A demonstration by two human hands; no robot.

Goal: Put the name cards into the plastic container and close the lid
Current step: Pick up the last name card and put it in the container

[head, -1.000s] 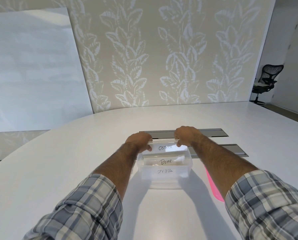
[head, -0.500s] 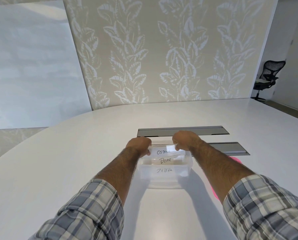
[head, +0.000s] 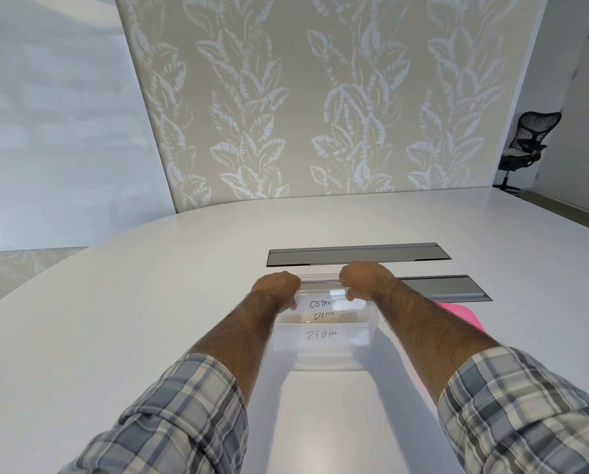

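Three name cards stand in the clear plastic container (head: 324, 357): the ZEBRA card (head: 320, 334) nearest the wearer, the BEAR card (head: 324, 315) behind it, the OSTRICH card (head: 322, 303) at the far end, riding higher than the other two and likely not yet seated.

Risks, as I judge them:
- Pressed from its ends, the OSTRICH card could bow or snag on the rim.
- Left standing proud, it would stop the lid from closing.
- The container looks light and nothing braces it, so a push at its far end could tip it or skid it.

Container sits on the white table (head: 149, 302), straight ahead, between the two forearms. Left hand (head: 275, 289) pinches the OSTRICH card's left end and right hand (head: 363, 280) its right end, fingers curled, both over the container's far end. Pink lid (head: 457, 314) lies flat just right of the container, partly hidden by the right forearm, which could sweep it. Grey table slots (head: 358, 254) lie just beyond the hands.
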